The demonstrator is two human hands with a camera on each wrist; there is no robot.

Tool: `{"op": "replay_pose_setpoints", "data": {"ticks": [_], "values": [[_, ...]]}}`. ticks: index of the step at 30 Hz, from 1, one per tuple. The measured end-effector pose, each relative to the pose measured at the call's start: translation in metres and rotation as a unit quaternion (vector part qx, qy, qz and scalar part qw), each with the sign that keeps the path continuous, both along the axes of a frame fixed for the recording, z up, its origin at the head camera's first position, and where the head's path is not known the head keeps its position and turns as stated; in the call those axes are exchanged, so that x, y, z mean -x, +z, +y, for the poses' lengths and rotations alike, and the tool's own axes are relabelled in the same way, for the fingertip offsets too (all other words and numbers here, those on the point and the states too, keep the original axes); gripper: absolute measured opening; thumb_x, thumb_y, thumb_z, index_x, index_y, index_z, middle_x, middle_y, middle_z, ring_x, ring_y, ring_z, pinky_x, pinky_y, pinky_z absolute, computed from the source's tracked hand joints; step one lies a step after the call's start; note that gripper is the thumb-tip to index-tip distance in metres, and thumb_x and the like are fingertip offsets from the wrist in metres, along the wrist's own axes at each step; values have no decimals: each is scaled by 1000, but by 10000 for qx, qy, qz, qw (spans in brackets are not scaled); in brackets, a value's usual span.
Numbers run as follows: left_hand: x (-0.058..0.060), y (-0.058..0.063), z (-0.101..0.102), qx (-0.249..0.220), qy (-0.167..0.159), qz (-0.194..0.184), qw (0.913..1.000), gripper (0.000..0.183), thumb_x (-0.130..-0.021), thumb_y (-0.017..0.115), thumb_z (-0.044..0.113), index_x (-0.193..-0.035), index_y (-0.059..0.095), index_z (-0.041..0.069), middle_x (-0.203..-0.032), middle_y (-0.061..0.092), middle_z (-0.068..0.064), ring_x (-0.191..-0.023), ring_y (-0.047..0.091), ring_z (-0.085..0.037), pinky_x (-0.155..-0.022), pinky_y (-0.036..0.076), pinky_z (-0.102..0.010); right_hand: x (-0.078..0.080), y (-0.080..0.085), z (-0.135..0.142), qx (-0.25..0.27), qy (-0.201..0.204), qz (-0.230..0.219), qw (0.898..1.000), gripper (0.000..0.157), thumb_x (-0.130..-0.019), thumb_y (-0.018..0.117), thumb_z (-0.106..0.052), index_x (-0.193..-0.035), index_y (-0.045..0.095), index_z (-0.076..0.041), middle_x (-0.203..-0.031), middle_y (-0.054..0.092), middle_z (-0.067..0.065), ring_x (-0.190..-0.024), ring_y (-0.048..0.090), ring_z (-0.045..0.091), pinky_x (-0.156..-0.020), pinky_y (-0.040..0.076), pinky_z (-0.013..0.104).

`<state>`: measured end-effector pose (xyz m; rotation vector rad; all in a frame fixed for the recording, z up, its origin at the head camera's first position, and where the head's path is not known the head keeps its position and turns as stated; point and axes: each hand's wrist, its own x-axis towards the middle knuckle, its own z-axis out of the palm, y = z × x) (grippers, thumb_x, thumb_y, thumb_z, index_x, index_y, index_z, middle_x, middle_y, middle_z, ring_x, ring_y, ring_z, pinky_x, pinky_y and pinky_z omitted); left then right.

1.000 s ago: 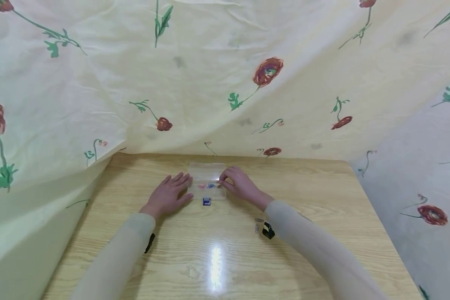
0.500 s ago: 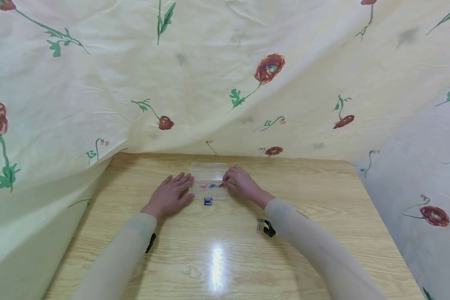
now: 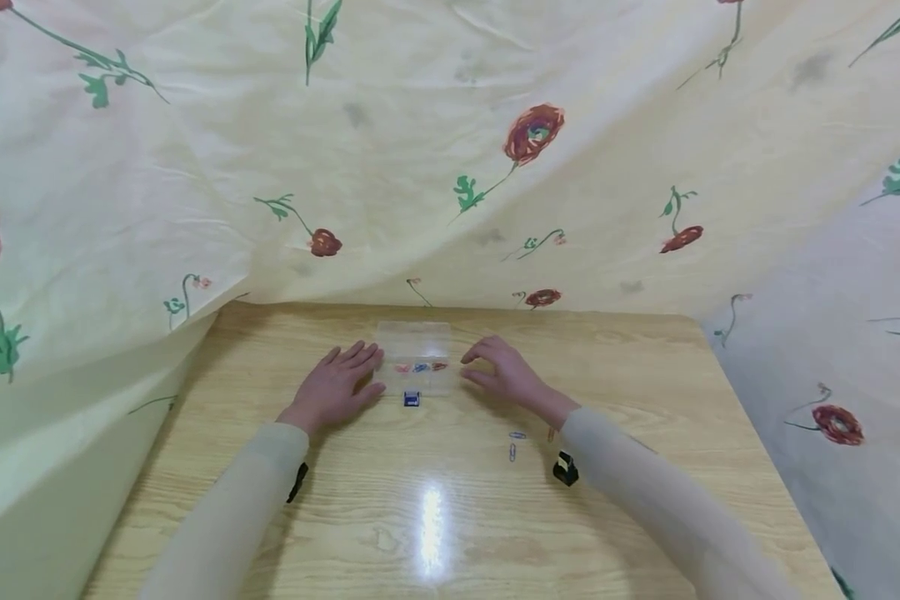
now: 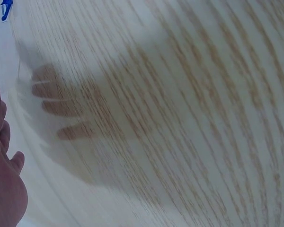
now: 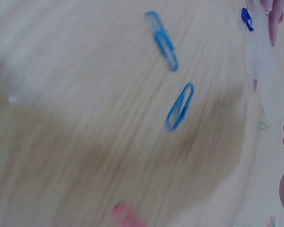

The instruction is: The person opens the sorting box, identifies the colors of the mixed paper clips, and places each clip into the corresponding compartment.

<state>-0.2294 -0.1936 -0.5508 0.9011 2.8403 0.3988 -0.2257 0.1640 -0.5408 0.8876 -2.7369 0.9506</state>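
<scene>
A clear plastic box [image 3: 438,383] stands with its lid [image 3: 414,340] raised at the back of the table. In its compartments lie pink paper clips [image 3: 402,367], blue paper clips [image 3: 421,367] and red paper clips [image 3: 439,367]. My left hand [image 3: 336,385] rests at the box's left side, fingers straight. Just right of the box is my right hand [image 3: 501,375], thumb and fingers apart, holding nothing visible. Nearer on the table lie two blue paper clips, one crosswise [image 3: 517,435] and one lengthwise [image 3: 512,452]. An orange paper clip [image 3: 551,434] shows beside the right sleeve.
A blue latch [image 3: 412,399] sits at the box's front edge. Floral cloth [image 3: 405,167] hangs behind and beside the wooden table [image 3: 375,517]. Black wrist gear shows under each sleeve. A blurred pinkish shape [image 5: 128,215] appears low in the right wrist view.
My right hand has drawn back rightward from the box and its fingers have parted. The red paper clips and the orange one by the sleeve now show. The left hand stays put.
</scene>
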Motion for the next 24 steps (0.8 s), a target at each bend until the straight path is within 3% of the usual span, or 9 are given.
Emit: {"op": "replay_pose_setpoints", "data": {"ticks": [6, 12, 17, 24], "values": [[1, 2, 0, -8, 25, -18, 10000, 70, -112, 47, 53, -168, 33, 14, -175, 28, -5, -164, 20, -30, -134, 12, -56, -21, 4, 28, 29, -25, -72, 10000, 25, -93, 84, -14, -114, 77, -3, -116, 75, 9, -117, 65, 32, -105, 55, 54], [1, 2, 0, -34, 60, -19, 10000, 69, -112, 48, 52, -168, 34, 14, -175, 30, -5, -164, 22, -30, -134, 13, -56, -45, 7, 49, -70, -157, -487, 9987, 31, -93, 85, -16, -120, 76, -3, -122, 73, 9, -120, 63, 31, -105, 55, 54], [-1, 2, 2, -94, 68, -17, 9999, 69, -111, 49, 51, -168, 35, 13, -174, 31, -6, -163, 22, -31, -134, 14, -56, -64, 2, 63, -124, -286, -680, 9972, 38, -91, 86, -18, -125, 74, -6, -125, 72, 9, -121, 63, 32, -107, 54, 56], [-2, 5, 4, -79, 83, -51, 9999, 70, -111, 50, 51, -168, 35, 13, -174, 31, -6, -164, 22, -31, -134, 13, -56, -86, -8, 74, -139, -349, -610, 9974, 42, -89, 89, -20, -127, 75, -10, -125, 74, 5, -118, 66, 29, -103, 57, 54]]}}
